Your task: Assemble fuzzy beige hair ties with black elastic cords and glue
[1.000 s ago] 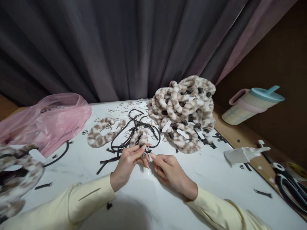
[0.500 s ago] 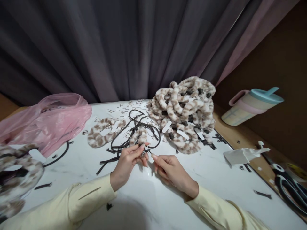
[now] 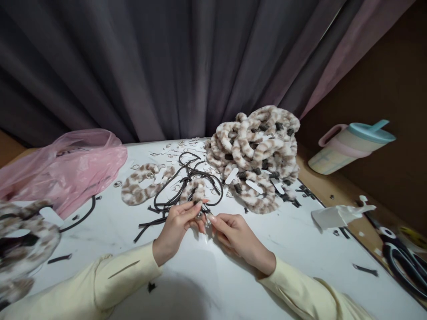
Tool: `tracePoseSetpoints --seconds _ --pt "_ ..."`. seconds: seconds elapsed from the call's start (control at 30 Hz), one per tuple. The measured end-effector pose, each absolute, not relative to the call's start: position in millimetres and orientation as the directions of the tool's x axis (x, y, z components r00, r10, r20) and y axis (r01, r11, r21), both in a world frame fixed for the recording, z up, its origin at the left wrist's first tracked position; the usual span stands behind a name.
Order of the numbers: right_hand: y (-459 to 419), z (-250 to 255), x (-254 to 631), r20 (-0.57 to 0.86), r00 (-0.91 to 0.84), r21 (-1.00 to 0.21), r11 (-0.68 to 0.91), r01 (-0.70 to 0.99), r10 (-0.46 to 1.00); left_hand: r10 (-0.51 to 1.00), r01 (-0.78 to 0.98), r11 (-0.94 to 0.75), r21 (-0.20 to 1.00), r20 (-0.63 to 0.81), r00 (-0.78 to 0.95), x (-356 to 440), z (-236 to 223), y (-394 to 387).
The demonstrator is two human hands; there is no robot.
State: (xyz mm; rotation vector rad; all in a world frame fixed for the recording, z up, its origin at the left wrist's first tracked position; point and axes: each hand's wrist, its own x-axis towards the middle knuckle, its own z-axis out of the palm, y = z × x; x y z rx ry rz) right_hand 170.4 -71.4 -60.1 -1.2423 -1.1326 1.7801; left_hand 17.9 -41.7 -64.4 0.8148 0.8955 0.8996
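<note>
My left hand [image 3: 183, 221] is closed in a pinch at the near end of a brown-and-white plush strap loop [image 3: 199, 187], where dark cord and small metal hardware show between the fingers. Just to its right, my right hand [image 3: 237, 236] has thumb and forefinger pressed together on the end of a thin dark cord [image 3: 207, 212]. The fingertips partly hide this spot, so the exact join is unclear. A tangle of black cords [image 3: 160, 205] lies behind and left of the hands. Another plush loop [image 3: 135, 189] with a white tab rests farther left.
A pile of plush loops [image 3: 256, 146] rises at the back right. Metal clasps and rings [image 3: 173, 151] are scattered behind the cords. A pink plastic bag [image 3: 83, 164] lies left; a tumbler [image 3: 350, 149], white tissue pack [image 3: 336, 218] and scissors [image 3: 400, 258] are right.
My right fingertips have moved slightly left and up, closer to my left fingers. My left hand has stayed nearly still on the plush loop.
</note>
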Motion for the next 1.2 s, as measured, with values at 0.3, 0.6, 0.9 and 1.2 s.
tracePoseSetpoints --seconds 0.3,0.6,0.9,1.2 --pt "-71 -59 171 -0.367 -0.294 -0.919 -0.392 -0.030 0.883 0.897 -0.279 0.378 0.882 -0.274 0.348 18 -66 -42" --pt "-71 -62 173 -0.383 -0.267 -0.909 -0.413 -0.063 0.884 0.893 -0.259 0.387 0.885 -0.289 0.344 17 -64 -42" --pt "-69 -57 178 -0.355 -0.029 -0.932 -0.356 -0.072 0.934 0.886 0.021 0.257 0.966 -0.244 0.394 23 -63 -48" --pt "-61 -63 171 -0.305 0.008 -0.940 -0.302 0.160 0.952 0.908 0.376 -0.025 0.926 -0.137 0.397 23 -71 -57"
